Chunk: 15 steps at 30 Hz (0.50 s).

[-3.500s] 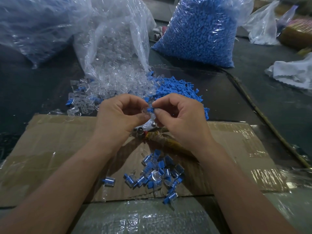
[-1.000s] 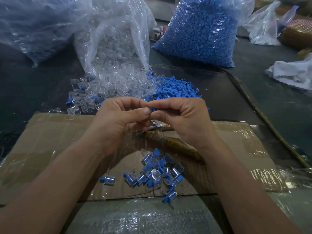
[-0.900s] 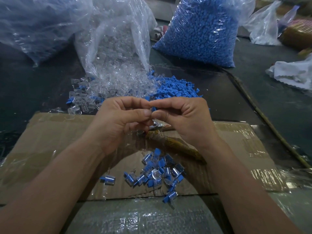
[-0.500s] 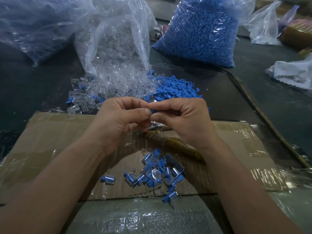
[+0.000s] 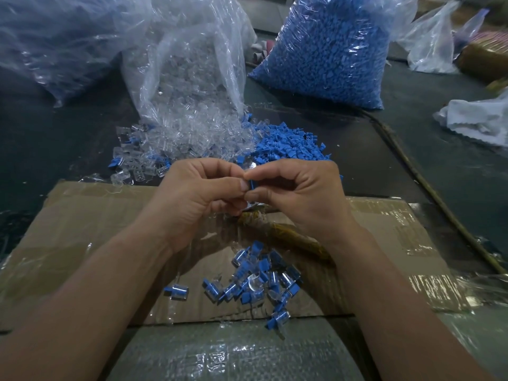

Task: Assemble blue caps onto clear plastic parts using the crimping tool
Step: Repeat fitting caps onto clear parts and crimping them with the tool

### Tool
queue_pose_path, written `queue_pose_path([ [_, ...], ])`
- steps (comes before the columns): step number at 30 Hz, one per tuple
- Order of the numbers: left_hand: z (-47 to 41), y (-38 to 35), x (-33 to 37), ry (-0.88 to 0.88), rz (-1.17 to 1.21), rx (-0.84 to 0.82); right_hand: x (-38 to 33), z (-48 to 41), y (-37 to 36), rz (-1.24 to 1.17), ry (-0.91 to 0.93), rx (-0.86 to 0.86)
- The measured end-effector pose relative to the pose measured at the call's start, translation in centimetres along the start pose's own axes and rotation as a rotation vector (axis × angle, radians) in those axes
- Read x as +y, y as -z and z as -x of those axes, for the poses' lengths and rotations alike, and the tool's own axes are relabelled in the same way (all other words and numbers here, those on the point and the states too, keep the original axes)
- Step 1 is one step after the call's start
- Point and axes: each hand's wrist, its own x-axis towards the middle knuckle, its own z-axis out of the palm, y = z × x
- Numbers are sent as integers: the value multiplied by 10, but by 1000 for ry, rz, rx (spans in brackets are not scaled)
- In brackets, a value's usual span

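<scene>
My left hand [image 5: 198, 196] and my right hand [image 5: 297, 193] meet fingertip to fingertip above the cardboard. Between them sits a small blue cap [image 5: 251, 185], pinched by my right thumb and forefinger; my left fingers curl around what looks like a clear plastic part, mostly hidden. Below the hands lies the crimping tool [image 5: 288, 235] with a tape-wrapped yellowish handle, its metal head partly hidden. A pile of assembled capped parts [image 5: 255, 279] lies nearer to me. Loose blue caps [image 5: 288, 144] and loose clear parts [image 5: 176, 144] are heaped beyond the hands.
A flattened cardboard sheet [image 5: 82, 229] covers the dark table. A clear bag of clear parts [image 5: 187, 64] and a bag of blue caps [image 5: 330, 50] stand behind. Another bag [image 5: 55, 42] lies far left, a white cloth [image 5: 478, 119] far right, a thin stick [image 5: 428, 188] to the right.
The hands have stayed together in almost the same spot, with only small finger shifts around the cap and clear part. The piles and the tool have not moved.
</scene>
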Motion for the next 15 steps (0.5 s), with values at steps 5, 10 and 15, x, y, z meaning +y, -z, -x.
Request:
queue_pose_path([
  [5,0,0,0,3,-6,-5,-2,0,1,35,-1,8],
  [10,0,1,-1,9,-14,-12,-2,0,1,37,-2,14],
  [15,-1,0,-1,6,-15,3,0,0,0,35,-8,-4],
])
